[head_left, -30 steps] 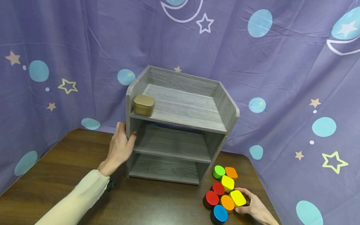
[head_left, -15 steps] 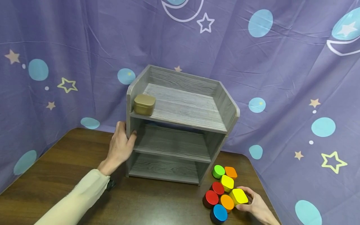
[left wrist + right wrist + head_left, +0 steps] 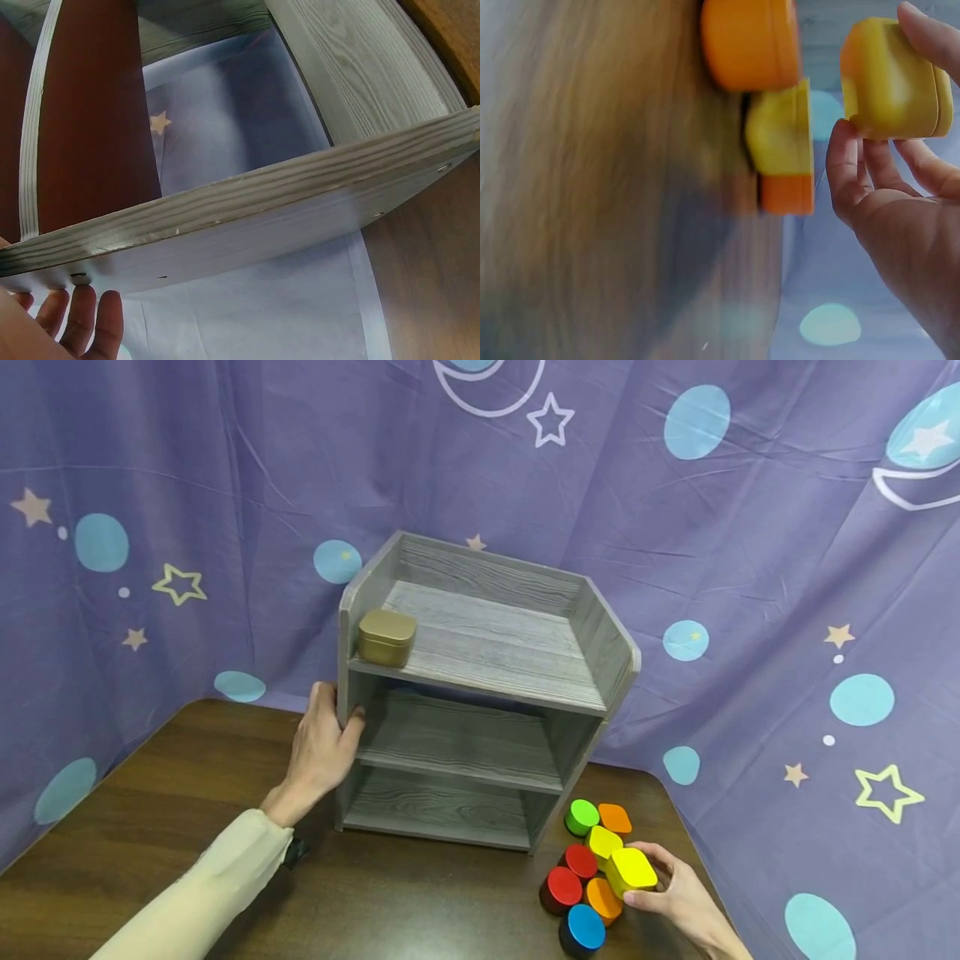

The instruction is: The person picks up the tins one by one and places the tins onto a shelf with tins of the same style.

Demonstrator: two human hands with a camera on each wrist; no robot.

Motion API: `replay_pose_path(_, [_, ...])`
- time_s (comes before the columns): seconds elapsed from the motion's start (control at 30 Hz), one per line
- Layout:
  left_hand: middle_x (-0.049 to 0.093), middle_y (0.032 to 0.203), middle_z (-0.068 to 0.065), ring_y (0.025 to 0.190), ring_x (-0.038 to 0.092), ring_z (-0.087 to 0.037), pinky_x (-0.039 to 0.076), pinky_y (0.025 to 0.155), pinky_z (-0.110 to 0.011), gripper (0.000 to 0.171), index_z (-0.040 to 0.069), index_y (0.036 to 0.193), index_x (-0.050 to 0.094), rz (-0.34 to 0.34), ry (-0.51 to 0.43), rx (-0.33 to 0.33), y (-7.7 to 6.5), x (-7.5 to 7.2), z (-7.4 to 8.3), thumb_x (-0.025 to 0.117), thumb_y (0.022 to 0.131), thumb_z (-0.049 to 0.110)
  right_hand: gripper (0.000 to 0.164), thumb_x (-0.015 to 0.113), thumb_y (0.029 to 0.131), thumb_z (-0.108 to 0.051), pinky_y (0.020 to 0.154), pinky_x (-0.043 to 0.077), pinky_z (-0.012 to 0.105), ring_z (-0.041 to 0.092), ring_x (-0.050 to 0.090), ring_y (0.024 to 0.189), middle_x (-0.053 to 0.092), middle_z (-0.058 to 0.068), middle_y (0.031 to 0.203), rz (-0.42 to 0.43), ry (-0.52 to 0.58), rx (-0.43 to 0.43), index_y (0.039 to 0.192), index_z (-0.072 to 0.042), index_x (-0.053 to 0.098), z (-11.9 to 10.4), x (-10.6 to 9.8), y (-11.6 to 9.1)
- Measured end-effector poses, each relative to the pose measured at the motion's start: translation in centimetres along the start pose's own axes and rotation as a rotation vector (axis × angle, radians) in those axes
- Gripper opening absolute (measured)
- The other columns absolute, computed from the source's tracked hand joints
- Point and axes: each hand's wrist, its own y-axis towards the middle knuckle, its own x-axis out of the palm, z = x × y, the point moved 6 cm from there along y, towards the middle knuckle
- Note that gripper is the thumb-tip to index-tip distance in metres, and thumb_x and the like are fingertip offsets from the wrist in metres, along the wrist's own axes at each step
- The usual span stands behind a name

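Observation:
My left hand (image 3: 321, 752) grips the left side panel of a grey wood-grain shelf unit (image 3: 480, 693), thumb on the inner face. In the left wrist view the fingers (image 3: 81, 319) lie against the panel's outer face. On the top shelf's front left corner sits a gold tin (image 3: 387, 638). My right hand (image 3: 686, 897) pinches a yellow rounded-square tin (image 3: 630, 871) between thumb and fingers. The right wrist view shows this yellow tin (image 3: 894, 79) raised off the table, apart from the other tins.
Right of the shelf stand a green tin (image 3: 582, 817), an orange square tin (image 3: 615, 818), another yellow tin (image 3: 603, 847), two red tins (image 3: 561, 890), an orange round tin (image 3: 603, 900) and a blue tin (image 3: 582, 930). A purple curtain (image 3: 750, 568) hangs behind the wooden table (image 3: 360, 910).
My right hand has lifted the yellow tin from among the others and brought it up and slightly towards the shelf. The left hand keeps its grip on the side panel.

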Motion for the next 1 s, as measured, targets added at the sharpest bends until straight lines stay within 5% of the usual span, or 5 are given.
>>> replay_pose_path(0.43, [0.054, 0.107, -0.021, 0.088, 0.057, -0.041, 0.047, 0.076, -0.059, 0.027, -0.007, 0.120, 0.053, -0.007, -0.001, -0.009, 0.1, -0.1, 0.2, 0.060, 0.102, 0.012, 0.065, 0.085, 0.088, -0.004, 0.094, 0.057, 0.017, 0.004, 0.068, 0.106, 0.070, -0.013, 0.122, -0.054, 0.038, -0.180, 0.142, 0.011, 0.052, -5.0, 2.6, 0.1])
replay_pose_path(0.73, [0.054, 0.107, -0.019, 0.089, 0.058, -0.041, 0.046, 0.077, -0.058, 0.027, -0.005, 0.122, 0.053, -0.011, -0.003, -0.026, 0.2, -0.1, 0.3, 0.060, 0.103, 0.014, 0.062, 0.084, 0.091, -0.006, 0.093, 0.058, 0.021, 0.009, 0.071, 0.103, 0.071, -0.006, 0.120, -0.115, 0.067, -0.266, 0.141, 0.012, 0.052, -9.5, 4.7, 0.5])
replay_pose_path(1.0, [0.054, 0.108, -0.020, 0.090, 0.059, -0.042, 0.046, 0.078, -0.059, 0.026, -0.005, 0.121, 0.053, -0.003, -0.008, -0.008, 0.1, -0.1, 0.2, 0.060, 0.103, 0.012, 0.062, 0.084, 0.090, -0.010, 0.089, 0.061, 0.025, 0.015, 0.074, 0.098, 0.073, -0.004, 0.118, -0.157, 0.103, -0.251, 0.141, 0.008, 0.055, -12.5, 6.5, 1.0])
